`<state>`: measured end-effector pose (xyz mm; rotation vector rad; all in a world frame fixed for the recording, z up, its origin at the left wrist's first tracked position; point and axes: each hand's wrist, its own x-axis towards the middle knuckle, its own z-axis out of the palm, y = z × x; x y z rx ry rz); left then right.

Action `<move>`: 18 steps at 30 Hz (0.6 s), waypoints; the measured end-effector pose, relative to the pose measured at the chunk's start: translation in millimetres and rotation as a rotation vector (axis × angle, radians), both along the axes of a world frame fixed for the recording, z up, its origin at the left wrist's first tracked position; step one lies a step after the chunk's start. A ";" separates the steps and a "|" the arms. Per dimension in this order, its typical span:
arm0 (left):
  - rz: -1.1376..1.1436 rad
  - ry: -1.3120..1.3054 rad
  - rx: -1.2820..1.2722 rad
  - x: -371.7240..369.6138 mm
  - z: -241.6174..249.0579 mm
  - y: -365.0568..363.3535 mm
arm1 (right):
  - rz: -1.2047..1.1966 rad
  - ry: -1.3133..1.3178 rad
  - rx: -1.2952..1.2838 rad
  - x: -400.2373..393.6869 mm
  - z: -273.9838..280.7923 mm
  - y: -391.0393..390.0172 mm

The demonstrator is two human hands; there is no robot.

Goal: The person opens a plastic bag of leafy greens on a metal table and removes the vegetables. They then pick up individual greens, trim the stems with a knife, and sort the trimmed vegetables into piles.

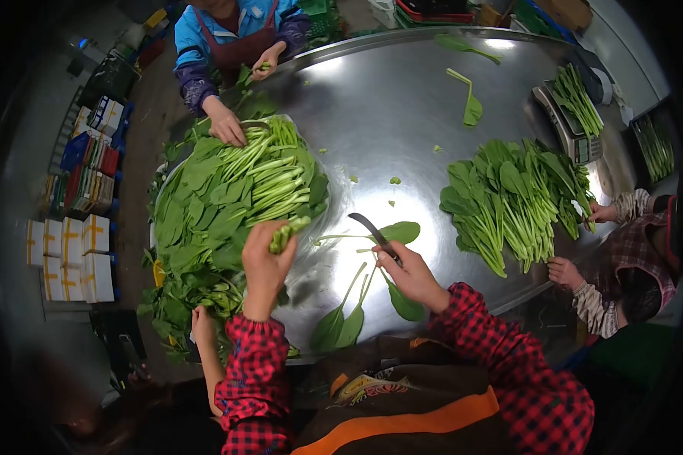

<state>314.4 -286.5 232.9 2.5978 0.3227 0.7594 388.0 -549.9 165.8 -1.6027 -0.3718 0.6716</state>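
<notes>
My left hand (262,262) is closed around a small bunch of green stems (287,233), their ends pointing up and right. It is in front of a large heap of leafy greens (197,199) at the left of the metal table (372,114). In my right hand (413,279) is a knife (369,227) with a dark curved blade, its tip toward the upper left. Below and beside the blade, several loose leaves (349,327) with long stems lie on the table, one leaf (400,232) just behind the knife.
Sorted greens (501,193) lie at the right, near a scale (580,140) bearing more stalks. One co-worker's hand (224,123) reaches into the heap from the far side; another co-worker's hands (565,271) are at the right edge. An arm (205,334) shows left of mine. White boxes (72,258) stand left.
</notes>
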 end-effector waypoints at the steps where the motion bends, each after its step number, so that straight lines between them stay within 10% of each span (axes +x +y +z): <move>1: -0.004 0.024 -0.146 -7.5 11.7 -13.8 | 0.027 -0.117 -0.036 -0.3 13.0 2.0; 6: 0.127 0.270 -0.920 -34.1 21.3 -59.9 | 0.100 -0.716 -0.066 -1.1 38.6 16.7; 14: 0.115 0.240 -1.012 -55.1 0.2 -69.2 | 0.198 -0.908 -0.180 -2.7 -21.3 6.8; 16: 0.099 0.270 -1.321 -59.8 1.0 -60.2 | 0.270 -0.189 -0.124 -1.1 -49.1 -3.0; 18: 0.050 0.350 -1.447 -64.4 -7.1 -52.3 | 0.285 -0.045 -0.078 1.0 -9.7 0.1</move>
